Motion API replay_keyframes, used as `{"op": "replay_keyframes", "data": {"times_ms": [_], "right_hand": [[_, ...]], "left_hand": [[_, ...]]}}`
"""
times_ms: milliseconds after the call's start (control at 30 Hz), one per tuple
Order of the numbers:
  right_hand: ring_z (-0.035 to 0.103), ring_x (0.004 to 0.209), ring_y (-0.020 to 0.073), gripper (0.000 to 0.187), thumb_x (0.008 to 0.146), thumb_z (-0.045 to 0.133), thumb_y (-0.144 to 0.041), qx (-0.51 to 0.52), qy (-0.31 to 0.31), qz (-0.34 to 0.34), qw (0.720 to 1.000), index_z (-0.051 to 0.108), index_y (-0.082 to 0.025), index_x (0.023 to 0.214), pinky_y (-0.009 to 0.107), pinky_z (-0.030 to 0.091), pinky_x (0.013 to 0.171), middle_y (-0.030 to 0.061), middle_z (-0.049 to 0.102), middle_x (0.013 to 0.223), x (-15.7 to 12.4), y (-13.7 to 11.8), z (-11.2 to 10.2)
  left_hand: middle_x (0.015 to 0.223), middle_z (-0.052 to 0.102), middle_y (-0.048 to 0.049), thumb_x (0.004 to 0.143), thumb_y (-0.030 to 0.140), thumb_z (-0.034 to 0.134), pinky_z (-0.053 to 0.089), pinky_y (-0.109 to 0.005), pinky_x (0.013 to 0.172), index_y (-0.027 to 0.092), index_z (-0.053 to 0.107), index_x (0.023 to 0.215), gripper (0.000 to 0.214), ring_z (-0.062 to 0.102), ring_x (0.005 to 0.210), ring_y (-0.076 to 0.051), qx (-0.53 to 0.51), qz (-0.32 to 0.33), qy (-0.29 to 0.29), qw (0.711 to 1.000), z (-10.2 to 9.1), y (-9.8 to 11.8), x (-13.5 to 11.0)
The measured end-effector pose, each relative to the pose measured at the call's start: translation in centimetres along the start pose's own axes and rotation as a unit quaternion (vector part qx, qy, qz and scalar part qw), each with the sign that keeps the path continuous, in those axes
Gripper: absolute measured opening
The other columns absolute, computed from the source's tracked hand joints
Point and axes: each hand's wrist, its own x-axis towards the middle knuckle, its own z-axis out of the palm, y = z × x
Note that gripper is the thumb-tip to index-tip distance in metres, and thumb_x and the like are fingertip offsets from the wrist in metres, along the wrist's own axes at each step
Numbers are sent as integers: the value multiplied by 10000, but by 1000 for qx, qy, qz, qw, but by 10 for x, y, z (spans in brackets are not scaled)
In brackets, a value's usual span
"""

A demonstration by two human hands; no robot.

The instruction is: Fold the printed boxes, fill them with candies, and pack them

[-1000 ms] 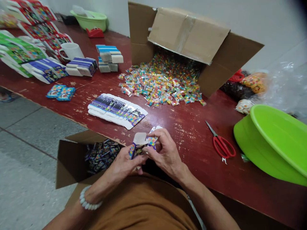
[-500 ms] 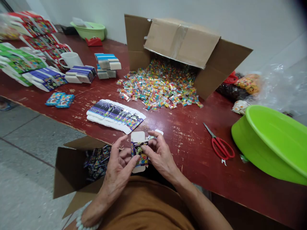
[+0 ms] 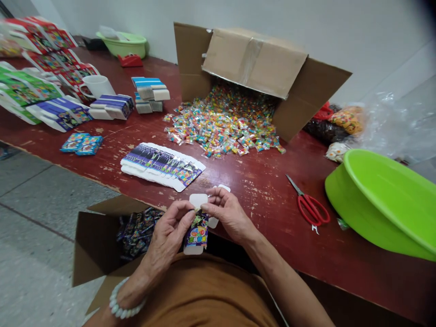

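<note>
The carton [image 3: 196, 230] is hanging upright between both hands, just over the near edge of the table [image 3: 272, 190] and close to the person's body. The left hand [image 3: 169, 236] is pinching its upper left edge between thumb and forefinger, with the other fingers curling in behind. The right hand [image 3: 227, 212] is closing thumb and forefinger on the top from the other side, so the fingertips of the two hands are almost meeting there. One white flap is sticking up above the fingers, another is showing at the bottom end, and a third is peeking out beside the right fingers.

The carton's back and inside are facing away, so whether anything is in it cannot be told. Its print is showing as purple with bright spots, too small to read. The right hand's lower fingers are hiding behind the carton.

A floor box [image 3: 102, 236] is standing just left of the left hand, partly under the table edge, holding dark packs that are hard to make out. Flat cartons [image 3: 162, 164] are lying fanned out on the table beyond the hands. The basin [image 3: 384, 200] is running off the right edge of the view, with scissors [image 3: 308, 205] lying between it and the right hand.
</note>
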Motion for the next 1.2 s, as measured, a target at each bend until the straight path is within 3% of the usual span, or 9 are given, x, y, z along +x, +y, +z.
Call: {"op": "replay_keyframes", "data": {"times_ms": [167, 233, 300, 400, 567, 733, 933, 1067, 1200], "right_hand": [[580, 691, 131, 190, 806, 757, -363, -141, -5, -129, 982, 708, -180, 814, 252, 459, 643, 22, 670, 778, -2, 5, -1], [592, 723, 144, 153, 857, 708, -341, -196, 17, -201, 960, 723, -193, 821, 264, 467, 664, 31, 675, 798, -3, 7, 0], [621, 764, 160, 147, 880, 687, -340, -235, 10, -238, 943, 733, -203, 854, 284, 484, 709, 39, 696, 828, -4, 7, 0], [662, 803, 171, 223, 930, 626, -381, -260, -19, -207, 943, 734, -199, 859, 296, 505, 745, 53, 736, 879, -6, 1, 3], [652, 650, 129, 167, 873, 680, -325, -261, -32, -130, 956, 751, -185, 931, 256, 505, 639, 41, 762, 875, -2, -11, 6], [621, 581, 119, 185, 820, 700, -336, -178, -41, -69, 981, 736, -158, 854, 230, 474, 543, 24, 729, 748, 8, -10, 7], [624, 648, 128, 149, 803, 704, -310, -220, -11, -116, 969, 742, -167, 824, 232, 476, 587, 29, 729, 770, 9, -9, 8], [595, 590, 113, 167, 799, 705, -327, -169, -24, -62, 983, 711, -160, 810, 227, 459, 553, 11, 704, 719, 9, -9, 11], [584, 596, 109, 163, 787, 717, -317, -168, -8, -56, 984, 701, -154, 785, 216, 443, 541, 13, 702, 729, 12, -7, 13]], "left_hand": [[783, 691, 41, 755, 441, 813, 539, -245, 647, 273, 473, 1211, 593, 667, 680, -149, -98, -30, 6, 995, 4, 7, -1], [797, 703, 17, 791, 497, 767, 540, -253, 581, 270, 437, 1297, 645, 683, 627, -165, -135, -99, -26, 985, 5, 8, -3], [808, 710, -31, 831, 590, 679, 518, -255, 498, 205, 513, 1252, 594, 673, 545, -173, -156, -180, -65, 969, 6, 9, -4], [762, 703, -54, 847, 670, 597, 468, -240, 420, 145, 592, 1160, 610, 616, 439, -149, -166, -228, -68, 957, 6, 8, -3], [771, 712, -49, 886, 693, 520, 466, -224, 442, 160, 610, 1199, 625, 615, 463, -135, -146, -195, -65, 968, 5, 5, -1], [757, 709, -56, 872, 741, 482, 451, -217, 446, 137, 684, 1030, 656, 596, 459, -120, -118, -170, -66, 976, 3, 2, 1], [740, 701, -65, 868, 724, 512, 468, -232, 465, 126, 711, 982, 640, 589, 474, -125, -86, -145, -61, 984, 1, -4, 3], [744, 697, -66, 881, 691, 526, 480, -239, 469, 124, 710, 1037, 617, 585, 487, -131, -95, -146, -69, 982, -1, -6, 5], [742, 691, -56, 892, 644, 543, 505, -243, 480, 130, 708, 1092, 575, 588, 514, -140, -106, -152, -71, 980, -5, -7, 6]]}}
